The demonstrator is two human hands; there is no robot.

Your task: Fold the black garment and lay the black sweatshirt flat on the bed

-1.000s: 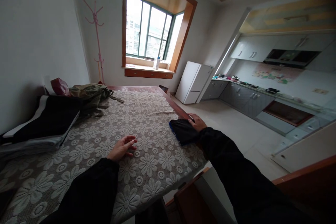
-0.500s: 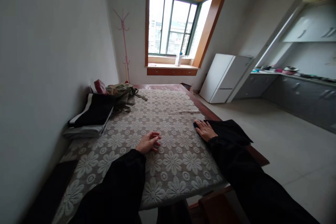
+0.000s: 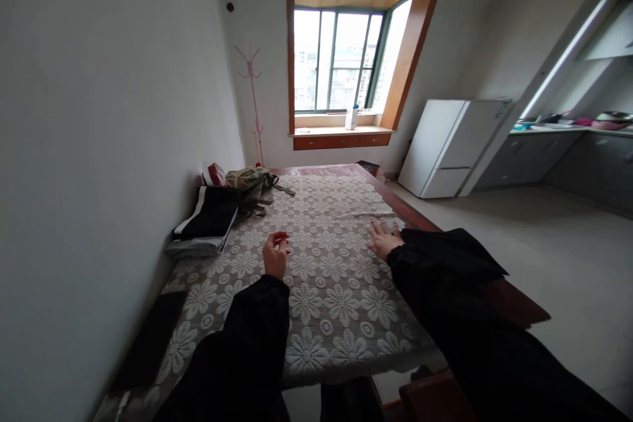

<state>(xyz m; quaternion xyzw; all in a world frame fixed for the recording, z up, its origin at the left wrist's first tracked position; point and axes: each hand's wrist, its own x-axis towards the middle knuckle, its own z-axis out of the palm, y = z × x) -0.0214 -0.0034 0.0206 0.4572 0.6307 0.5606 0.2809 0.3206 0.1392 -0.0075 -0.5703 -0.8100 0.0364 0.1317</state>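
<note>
Since the last frame the right hand has slid off the black cloth and now sits just to its left – over the flowered tablecloth. Its fingers are spread, a little blurred, and hold nothing; whether their tips press on the tablecloth I can't quite tell. The left hand has turned more upright, fingers loosely curled with a gap to the thumb, and is empty too.

From the head camera, the black cloth lies flat at the right edge of the wooden table, partly hidden by the right sleeve. Well apart from it, by the wall on the left, lies a folded black and grey stack – with a green backpack and a red bag just beyond. A dark flat thing lies at the near left edge. Past the table stand a pink coat rack and a white fridge.
</note>
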